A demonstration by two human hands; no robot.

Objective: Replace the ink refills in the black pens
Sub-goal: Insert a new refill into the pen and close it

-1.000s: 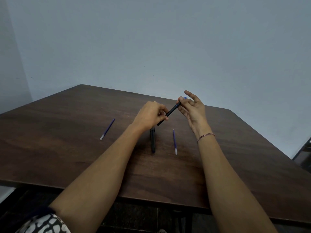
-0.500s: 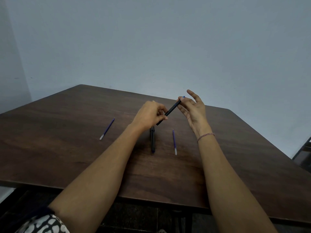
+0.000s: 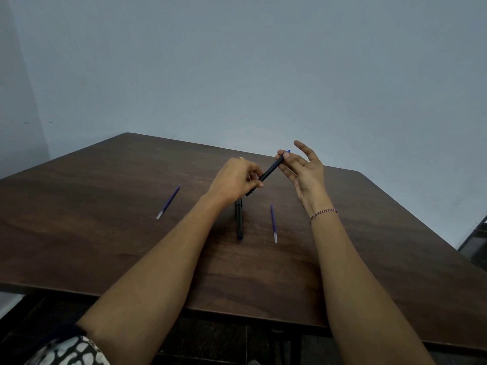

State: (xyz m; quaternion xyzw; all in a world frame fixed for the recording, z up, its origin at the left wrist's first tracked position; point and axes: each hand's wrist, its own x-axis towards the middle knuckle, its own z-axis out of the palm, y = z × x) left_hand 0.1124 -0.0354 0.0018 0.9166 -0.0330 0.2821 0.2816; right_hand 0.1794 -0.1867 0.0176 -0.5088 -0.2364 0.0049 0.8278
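Left hand (image 3: 234, 180) pinches black pen (image 3: 266, 175); right hand (image 3: 303, 169) fingers spread, thumb apparently steadying blue refill tip (image 3: 287, 152). Risk: refill jams or slips.

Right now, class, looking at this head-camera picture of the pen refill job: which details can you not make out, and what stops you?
- Lower end of the held black pen: hidden inside the left hand.
- Far end of the black pen on the table: covered by the left wrist.
- Blue tip at the right hand: too small to tell how far it is seated.
- Ink level in the two loose refills: too small.
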